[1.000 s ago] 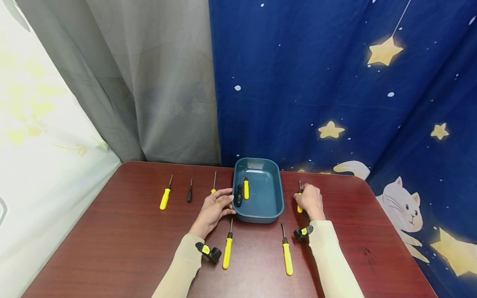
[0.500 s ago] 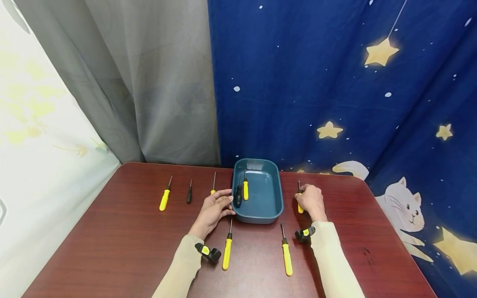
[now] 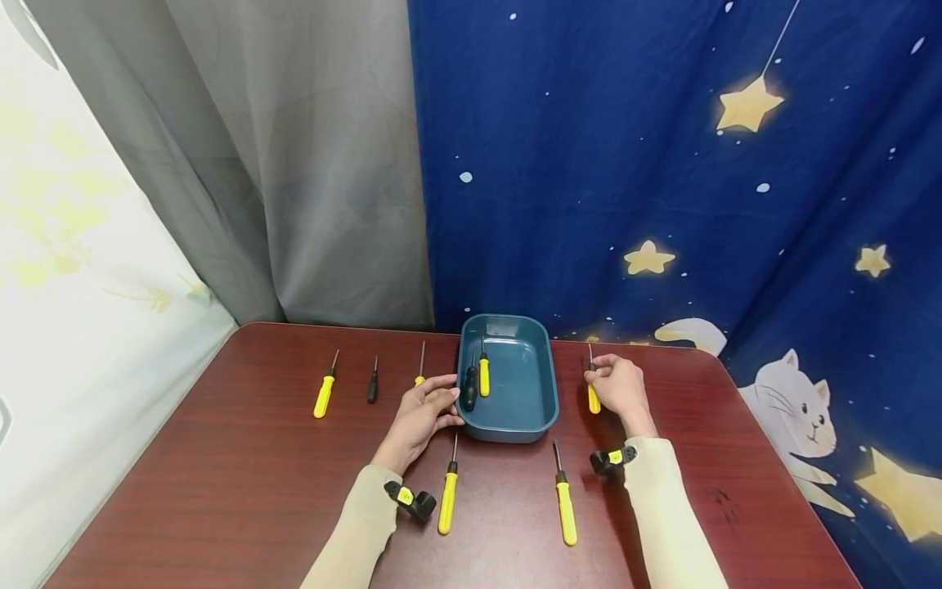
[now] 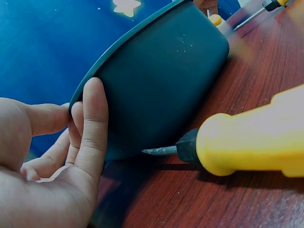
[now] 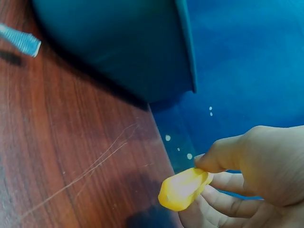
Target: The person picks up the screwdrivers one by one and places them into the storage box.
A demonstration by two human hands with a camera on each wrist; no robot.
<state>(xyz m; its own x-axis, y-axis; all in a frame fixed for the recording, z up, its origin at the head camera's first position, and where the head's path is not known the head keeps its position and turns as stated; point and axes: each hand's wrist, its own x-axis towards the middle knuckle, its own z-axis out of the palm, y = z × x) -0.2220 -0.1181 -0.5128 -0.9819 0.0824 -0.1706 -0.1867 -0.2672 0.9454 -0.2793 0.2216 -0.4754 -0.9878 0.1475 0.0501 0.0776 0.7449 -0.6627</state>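
Plastic tray [image 3: 524,391] — smooth, wood-grained table [image 3: 221,483] — glossy

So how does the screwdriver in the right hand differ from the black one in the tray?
Handle: yellow on the held screwdriver, black on the black screwdriver. Place: right hand pinches the held screwdriver; the black screwdriver lies in the tray. Both point away from the person.

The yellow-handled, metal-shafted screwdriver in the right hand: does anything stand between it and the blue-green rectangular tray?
Nothing visible stands between the held screwdriver and the tray, apart from the tray's own raised side. Another yellow-handled screwdriver lies lower in the head view, off the direct line.
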